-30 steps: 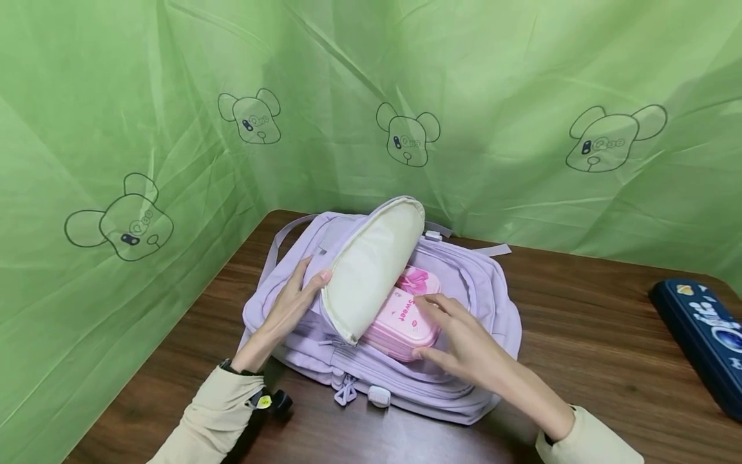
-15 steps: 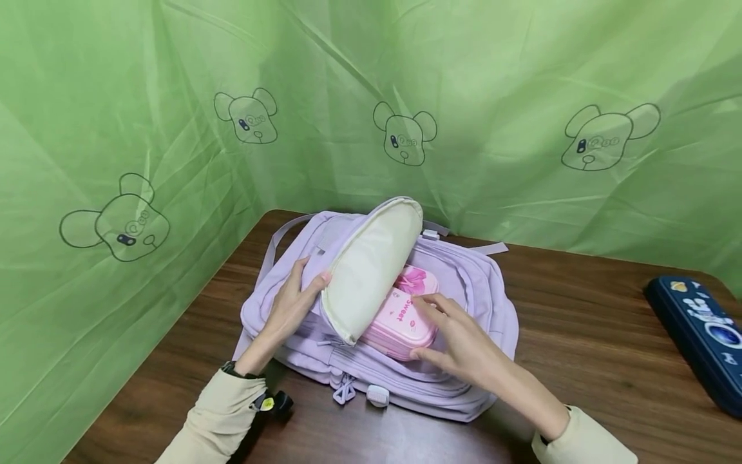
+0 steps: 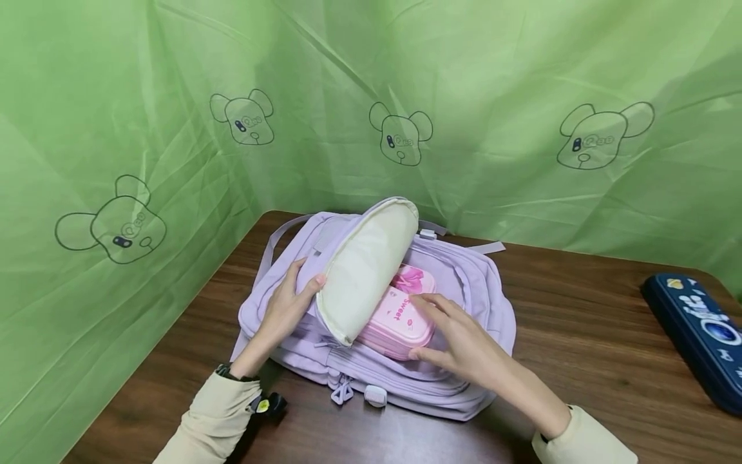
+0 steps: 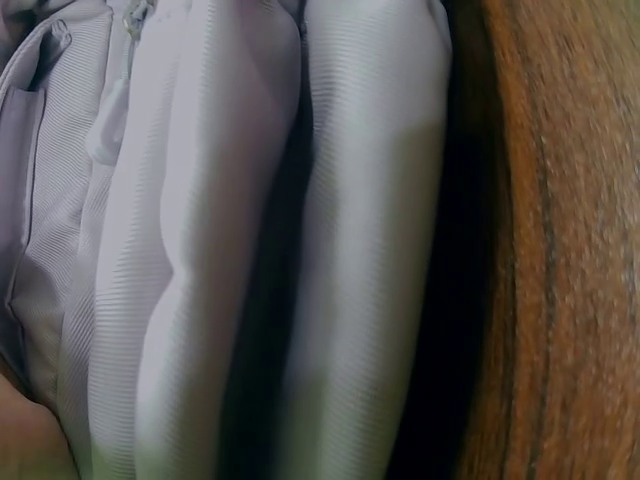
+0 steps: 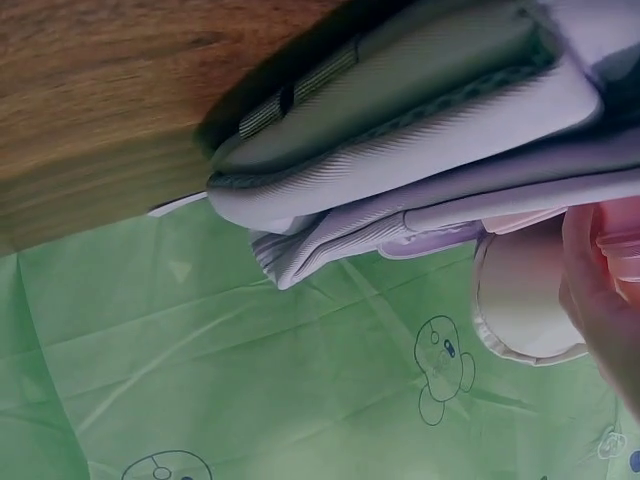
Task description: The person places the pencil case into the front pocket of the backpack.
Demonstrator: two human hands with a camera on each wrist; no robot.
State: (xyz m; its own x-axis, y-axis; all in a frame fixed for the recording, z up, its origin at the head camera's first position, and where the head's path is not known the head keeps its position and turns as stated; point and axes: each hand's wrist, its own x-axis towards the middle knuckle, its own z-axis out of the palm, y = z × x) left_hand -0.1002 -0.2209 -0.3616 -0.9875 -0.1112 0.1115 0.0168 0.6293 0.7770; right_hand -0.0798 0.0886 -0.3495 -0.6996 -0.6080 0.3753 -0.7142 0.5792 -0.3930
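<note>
A lilac backpack (image 3: 487, 309) lies on the table with its front flap raised, the flap's cream lining (image 3: 365, 270) facing right. At the flap's left edge my left hand (image 3: 286, 303) grips it, thumb on the rim and fingers spread over the outer cloth. Within the opening sits a pink pencil case (image 3: 394, 328), printed "Sweet" and with a pink flower at its far end; the flap hides its left part. My right hand (image 3: 464, 338) holds this case's near right corner, fingers on top and thumb at the side. The right wrist view shows the same hand (image 5: 600, 310) beside the lining.
A dark blue pencil case (image 3: 692, 341) with space pictures lies at the table's right side. Green curtain (image 3: 487, 77) with bear drawings hangs behind and to the left of the wooden table (image 3: 580, 309). A zip pull (image 3: 342, 392) and a buckle (image 3: 375, 396) hang at the backpack's near side.
Everything in the head view has drifted slightly left together. Both hands, the flap and the pink pencil case stay almost as they were relative to each other.
</note>
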